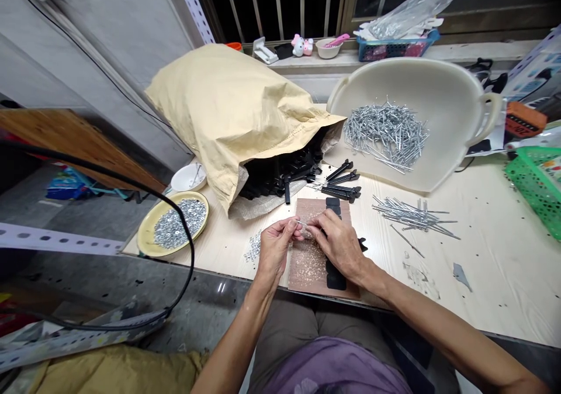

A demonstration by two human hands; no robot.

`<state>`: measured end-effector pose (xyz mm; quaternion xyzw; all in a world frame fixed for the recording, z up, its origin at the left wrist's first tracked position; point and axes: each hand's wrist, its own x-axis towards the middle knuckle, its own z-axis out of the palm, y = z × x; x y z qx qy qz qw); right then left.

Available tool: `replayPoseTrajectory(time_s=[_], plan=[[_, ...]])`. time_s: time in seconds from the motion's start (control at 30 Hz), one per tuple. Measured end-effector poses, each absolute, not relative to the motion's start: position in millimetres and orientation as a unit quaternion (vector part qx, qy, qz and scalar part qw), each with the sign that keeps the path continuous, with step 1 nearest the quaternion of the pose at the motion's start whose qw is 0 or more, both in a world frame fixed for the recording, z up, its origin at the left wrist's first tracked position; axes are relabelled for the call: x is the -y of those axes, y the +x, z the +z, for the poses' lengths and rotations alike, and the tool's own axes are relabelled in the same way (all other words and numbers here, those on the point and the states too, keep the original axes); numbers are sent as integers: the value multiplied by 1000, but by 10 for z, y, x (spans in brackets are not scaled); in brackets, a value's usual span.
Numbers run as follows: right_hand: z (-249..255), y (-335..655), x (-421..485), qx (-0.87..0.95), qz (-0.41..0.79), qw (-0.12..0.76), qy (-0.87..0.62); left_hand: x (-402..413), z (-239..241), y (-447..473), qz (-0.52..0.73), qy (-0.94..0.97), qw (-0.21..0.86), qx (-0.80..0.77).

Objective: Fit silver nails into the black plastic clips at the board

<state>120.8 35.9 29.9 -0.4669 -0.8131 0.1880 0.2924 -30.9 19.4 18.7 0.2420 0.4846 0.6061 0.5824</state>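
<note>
Over the brown board [307, 265], my left hand [277, 243] pinches a thin metal pin [301, 223] between thumb and fingertips. My right hand [338, 243] is closed just right of it, its fingertips at the pin's other end. A forked black plastic part [363, 244] pokes out beyond my right palm, roughly in line with the pin; the rest of it is hidden by the hand. Black pads [335, 277] line the board's right side. Small metal pieces [253, 248] are scattered left of my left hand. Several black parts with pins [342, 190] lie behind the board.
A tan sack [228, 107] spills black parts at the back. The large white basin [456, 107] holds many pins. Loose pins [416, 215] lie to the right. A yellow dish [146, 239] of small metal pieces is left, near a black cable [193, 253]. A green basket [532, 183] stands far right.
</note>
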Motion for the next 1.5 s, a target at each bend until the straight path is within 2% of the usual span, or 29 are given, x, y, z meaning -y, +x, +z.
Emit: replayPoseTrajectory(time_s=[0.23, 0.47, 0.63, 0.83, 1.07, 1.3, 1.4, 1.5], plan=[[305, 1216, -439, 783, 299, 326, -437, -201, 185, -332, 600, 248, 585, -486], [318, 1284, -412, 792, 281, 337, -425, -208, 165, -320, 596, 278, 572, -490], [366, 1328, -378, 756, 364, 330, -433, -213, 132, -268, 594, 297, 565, -490], [273, 1450, -342, 791, 246, 310, -466, -202, 103, -146, 575, 289, 578, -501], [250, 1603, -395, 768, 276, 324, -479, -189, 163, 24, 583, 267, 604, -473], [255, 1697, -353, 773, 253, 326, -481, -206, 178, 86, 574, 251, 622, -470], [243, 1806, -417, 790, 206, 311, -487, -198, 138, 73, 573, 269, 592, -500], [197, 1954, -580, 825, 107, 268, -486, -163, 85, 41, 551, 334, 527, -554]])
